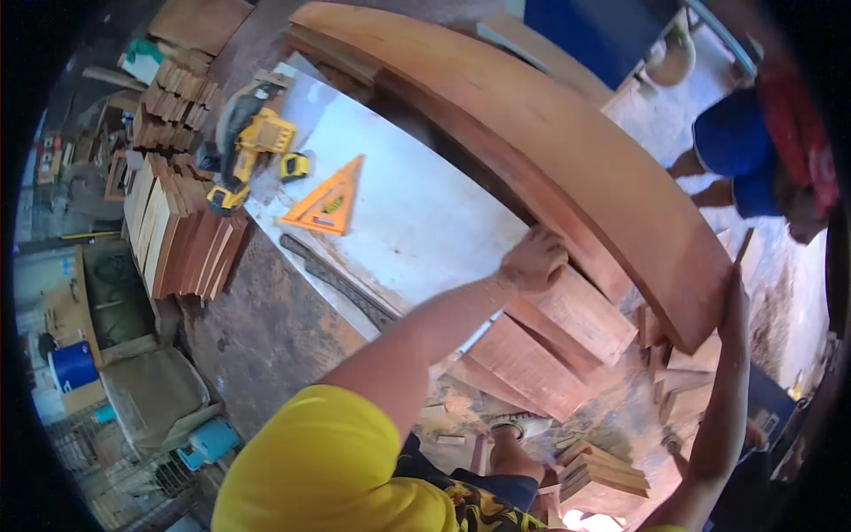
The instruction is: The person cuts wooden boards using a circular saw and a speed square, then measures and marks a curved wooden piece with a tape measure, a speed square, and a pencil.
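A long, wide wooden plank (pixel 550 124) slants across the view, tilted, its near end at the right. My right hand (pixel 736 297) is at that near end, gripping its edge; most of its fingers are hidden, and a thin brown piece sticks up beside it. My left hand (pixel 534 259) is closed, fingers curled at the edge of the reddish boards (pixel 589 253) beneath the plank. What lies inside those fingers is hidden. Below the left wrist, more board ends (pixel 523 363) jut out past the white worktop (pixel 417 204).
On the worktop lie an orange speed square (pixel 328 202), a yellow cordless power tool (pixel 257 142) and a dark strip (pixel 337 279). Stacked boards (pixel 177 230) stand at the left, wood offcuts (pixel 603 470) on the floor. Another person (pixel 753 142) is at the upper right.
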The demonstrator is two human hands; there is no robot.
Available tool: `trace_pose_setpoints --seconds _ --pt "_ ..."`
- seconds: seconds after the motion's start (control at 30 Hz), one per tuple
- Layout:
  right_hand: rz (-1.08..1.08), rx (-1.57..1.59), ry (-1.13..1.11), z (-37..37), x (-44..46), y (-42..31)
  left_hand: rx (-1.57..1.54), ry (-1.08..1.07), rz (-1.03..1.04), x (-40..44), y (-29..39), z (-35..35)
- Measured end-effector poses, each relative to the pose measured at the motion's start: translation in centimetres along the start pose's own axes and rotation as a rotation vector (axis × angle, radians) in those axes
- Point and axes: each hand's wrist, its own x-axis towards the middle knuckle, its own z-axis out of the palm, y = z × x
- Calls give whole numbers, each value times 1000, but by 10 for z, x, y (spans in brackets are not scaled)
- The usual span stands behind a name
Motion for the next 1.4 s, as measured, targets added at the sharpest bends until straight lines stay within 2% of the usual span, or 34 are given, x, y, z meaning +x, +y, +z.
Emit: trace_pose_setpoints --seconds 0.03,0.07,0.1,0.13,0.17,0.2,0.23,0.27,0.3,0.33,0.37,0.4,0.47,0.57,0.67,0.73,0.8,0.87,1.0,1.07,1.13,1.17,1.27,1.4 --pt "12 7 -16 3 -35 -37 -146 122 -24 -4 -6 2" --pt "30 15 -38 13 -73 -68 -139 140 -26 -11 -16 14" --pt "55 26 -3 3 -91 -70 -622 286 -244 -12 -25 28" --pt "70 38 33 -10 -103 -73 -1128 313 -525 -7 -21 -15" --pt "8 -100 15 11 -147 -100 -1625 520 -827 -1 -16 -59" --pt "-53 -234 2 32 -195 -125 -1628 542 -809 -5 -6 -117" --pt "94 -136 21 19 -207 -113 -1903 670 -788 -13 2 -167" --pt "107 -221 32 19 -229 -111 -2180 797 -756 -25 5 -201" --pt "17 -113 21 52 -268 -130 -2475 561 16 -45 -26 -191" --pt "73 -44 154 62 -285 -120 -2470 569 42 -42 -16 -220" --pt "66 4 25 69 -305 -124 -2274 724 -437 -37 7 -257" --pt "126 -22 111 79 -319 -128 -2008 846 -882 -37 22 -282" --pt "91 120 7 92 -342 -126 -2060 831 -831 -51 17 -288" --pt "49 64 109 108 -360 -117 -2039 808 -778 -69 16 -290" --pt "-8 124 42 116 -370 -114 -2040 795 -825 -77 16 -285" --pt "115 -58 94 93 -384 -118 -2083 788 -897 -93 26 -272" --pt "37 -42 37 87 -360 -105 -2052 732 -821 -69 8 -298" --pt "13 32 -20 105 -379 -140 -2079 906 -745 -71 31 -320" --pt "80 62 -50 110 -389 -139 -2026 840 -902 -80 35 -332" --pt "118 81 -16 116 -379 -111 -1983 862 -917 -82 34 -326" --pt "118 259 -117 120 -369 -78 -1947 871 -938 -88 28 -304" --pt "178 241 -122 116 -361 -53 -1916 846 -955 -94 21 -287" --pt "283 314 -6 122 -342 26 -1826 831 -997 -100 17 -278" --pt "481 344 0 154 -366 41 -1570 706 -1080 -110 12 -281"
